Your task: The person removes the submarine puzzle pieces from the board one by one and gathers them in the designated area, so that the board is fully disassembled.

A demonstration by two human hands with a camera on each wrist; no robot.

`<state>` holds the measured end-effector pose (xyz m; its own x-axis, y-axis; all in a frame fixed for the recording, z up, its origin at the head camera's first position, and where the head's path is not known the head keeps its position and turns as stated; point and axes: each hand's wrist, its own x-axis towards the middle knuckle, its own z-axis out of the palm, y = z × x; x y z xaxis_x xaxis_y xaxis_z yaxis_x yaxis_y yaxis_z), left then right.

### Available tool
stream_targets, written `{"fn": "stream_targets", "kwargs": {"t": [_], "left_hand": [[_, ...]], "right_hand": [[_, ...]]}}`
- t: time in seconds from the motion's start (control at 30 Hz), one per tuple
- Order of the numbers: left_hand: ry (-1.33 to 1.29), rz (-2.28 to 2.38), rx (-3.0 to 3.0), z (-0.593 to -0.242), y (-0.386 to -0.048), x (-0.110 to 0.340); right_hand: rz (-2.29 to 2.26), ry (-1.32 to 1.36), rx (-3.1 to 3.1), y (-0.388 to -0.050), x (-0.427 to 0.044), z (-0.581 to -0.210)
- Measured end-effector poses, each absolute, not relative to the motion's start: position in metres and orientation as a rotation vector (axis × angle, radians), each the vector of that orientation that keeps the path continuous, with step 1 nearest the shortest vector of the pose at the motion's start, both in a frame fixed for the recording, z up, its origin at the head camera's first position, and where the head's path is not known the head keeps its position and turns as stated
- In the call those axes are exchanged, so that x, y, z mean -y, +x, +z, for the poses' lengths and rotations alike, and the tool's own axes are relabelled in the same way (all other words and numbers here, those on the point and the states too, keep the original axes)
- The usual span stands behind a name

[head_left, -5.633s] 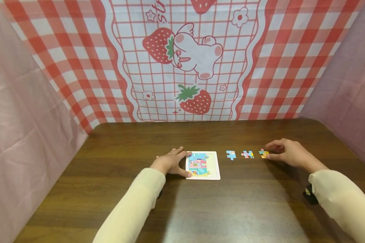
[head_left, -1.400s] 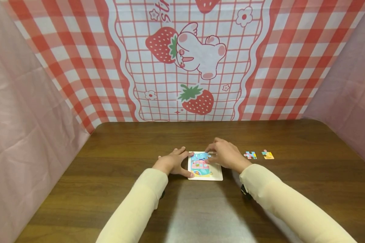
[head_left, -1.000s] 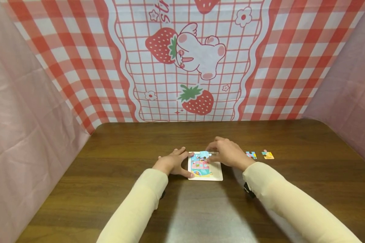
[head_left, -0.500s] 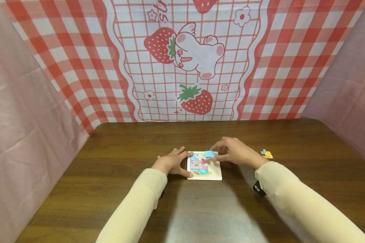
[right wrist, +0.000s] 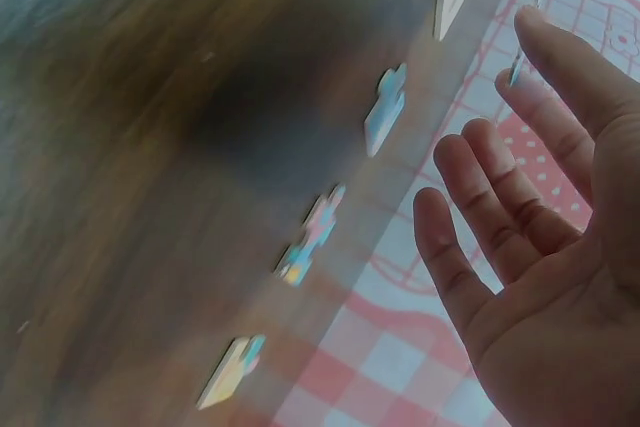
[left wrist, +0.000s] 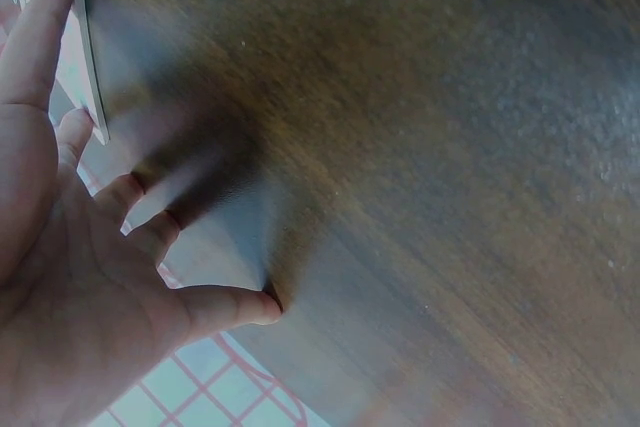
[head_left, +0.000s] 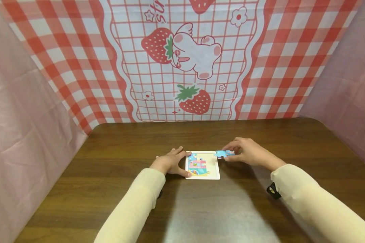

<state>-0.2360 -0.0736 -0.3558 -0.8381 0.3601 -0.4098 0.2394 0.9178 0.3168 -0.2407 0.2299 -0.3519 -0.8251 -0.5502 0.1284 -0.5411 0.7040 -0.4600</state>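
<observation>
Right wrist alone shows yellow piece (right wrist: 230, 372); left hand (head_left: 171, 162) splayed, right hand (head_left: 250, 152) pinching another (head_left: 220, 154).

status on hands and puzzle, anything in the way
Left hand touching square white-rimmed puzzle tray, partly filled. Right hand pinching light-blue jigsaw piece near it. Three loose coloured pieces on brown wood-grain table, no obstruction seen.

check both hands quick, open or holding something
Left hand: open and spread, touching the jigsaw tray.
Right hand: closed, pinching a blue jigsaw piece.
</observation>
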Motion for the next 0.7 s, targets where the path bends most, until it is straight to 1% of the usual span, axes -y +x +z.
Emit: {"fn": "stream_targets", "kwargs": {"t": [0.33, 0.7], "left_hand": [[0.426, 0.355, -2.607, -0.357, -0.237, 0.074], [0.434, 0.36, -2.609, -0.357, -0.237, 0.074]], "right_hand": [[-0.758, -0.917, -2.935, -0.23, -0.251, -0.357], [-0.684, -0.934, -2.933, -0.217, -0.265, -0.368]]}}
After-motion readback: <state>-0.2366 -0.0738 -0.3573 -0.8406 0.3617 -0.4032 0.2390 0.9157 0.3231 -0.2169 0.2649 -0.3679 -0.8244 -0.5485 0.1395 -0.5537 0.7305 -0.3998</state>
